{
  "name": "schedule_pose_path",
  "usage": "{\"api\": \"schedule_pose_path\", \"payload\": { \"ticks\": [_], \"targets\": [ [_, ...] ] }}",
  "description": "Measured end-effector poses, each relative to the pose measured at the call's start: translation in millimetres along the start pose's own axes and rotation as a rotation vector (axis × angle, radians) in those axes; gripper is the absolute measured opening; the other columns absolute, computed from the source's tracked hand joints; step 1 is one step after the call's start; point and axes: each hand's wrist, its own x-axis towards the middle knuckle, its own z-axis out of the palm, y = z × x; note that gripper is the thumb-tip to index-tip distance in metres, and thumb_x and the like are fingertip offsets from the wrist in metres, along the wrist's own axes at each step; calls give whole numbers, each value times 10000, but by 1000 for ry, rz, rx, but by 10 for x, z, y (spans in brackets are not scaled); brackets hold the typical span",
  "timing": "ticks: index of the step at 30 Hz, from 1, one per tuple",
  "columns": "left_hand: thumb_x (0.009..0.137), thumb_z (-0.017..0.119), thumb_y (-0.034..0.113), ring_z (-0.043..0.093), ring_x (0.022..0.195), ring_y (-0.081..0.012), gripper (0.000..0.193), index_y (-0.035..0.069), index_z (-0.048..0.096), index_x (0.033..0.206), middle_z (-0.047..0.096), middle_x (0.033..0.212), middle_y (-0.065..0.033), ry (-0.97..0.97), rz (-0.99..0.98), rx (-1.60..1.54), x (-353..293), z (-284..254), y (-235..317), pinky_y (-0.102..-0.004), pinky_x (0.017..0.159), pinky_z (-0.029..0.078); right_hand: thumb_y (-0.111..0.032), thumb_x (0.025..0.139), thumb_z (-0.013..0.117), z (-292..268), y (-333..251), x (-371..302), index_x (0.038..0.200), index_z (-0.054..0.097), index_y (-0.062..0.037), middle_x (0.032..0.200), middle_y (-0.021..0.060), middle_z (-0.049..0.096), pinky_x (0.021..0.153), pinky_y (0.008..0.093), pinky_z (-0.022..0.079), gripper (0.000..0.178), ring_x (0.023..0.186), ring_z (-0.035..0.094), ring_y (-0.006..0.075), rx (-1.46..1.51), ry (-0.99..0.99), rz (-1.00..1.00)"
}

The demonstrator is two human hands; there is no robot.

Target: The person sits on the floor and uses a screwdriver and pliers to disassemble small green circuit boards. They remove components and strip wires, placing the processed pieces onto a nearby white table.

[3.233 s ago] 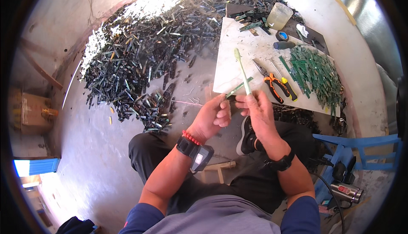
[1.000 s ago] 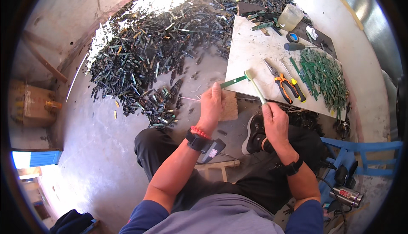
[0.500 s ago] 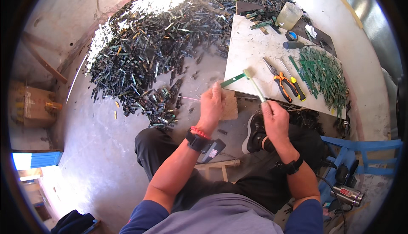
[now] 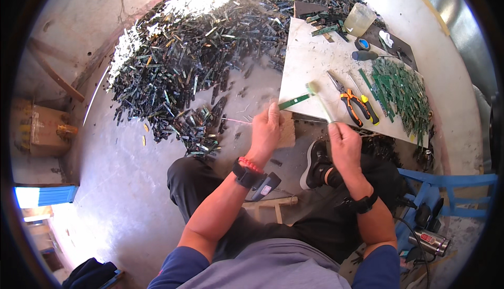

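Observation:
Pinched in my left hand (image 4: pixel 266 130) is one end of a narrow green circuit board strip (image 4: pixel 294 102). It points rightward over the edge of the white board (image 4: pixel 304 47). My right hand (image 4: pixel 345 143) is closed round the thin pale-green handle of a brush (image 4: pixel 324 109). The brush head, slightly blurred, is at the strip's far end; whether the bristles touch it I cannot tell. Just beyond my right hand lie orange-and-black pliers (image 4: pixel 353 106) and a thin screwdriver with a yellow-and-black handle (image 4: pixel 369 109).
A pile of green strips (image 4: pixel 403 97) covers the board's right side. Farther back are a dark-handled screwdriver (image 4: pixel 365 55), a blue tape roll (image 4: pixel 361 44) and a translucent cup (image 4: pixel 359 20). A large heap of dark strips (image 4: pixel 173 73) spreads over the floor. A heat gun (image 4: pixel 430 241) sits low right.
Both hands have shifted slightly to the right, carrying the strip and the brush. The brush head has moved a little up and right near the strip's end.

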Motion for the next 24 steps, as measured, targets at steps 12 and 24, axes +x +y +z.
{"api": "schedule_pose_path", "payload": {
  "ticks": [12,24],
  "targets": [
    [1032,443,443,427,531,-66,523,22,544,739,468,614,18,-105,91,150,-59,32,24,-251,472,349,-242,982,565,-21,-73,-120,863,629,39,613,-9,496,507,260,340,312,556,415,74,440,-111,202],
    [1032,448,438,449,602,-95,535,-5,566,757,498,638,-2,-32,146,249,-18,70,43,-277,543,389,-240,986,556,-556,-33,-192,780,618,1,567,-60,412,431,215,224,323,488,328,18,529,-347,441]
  ]
}}
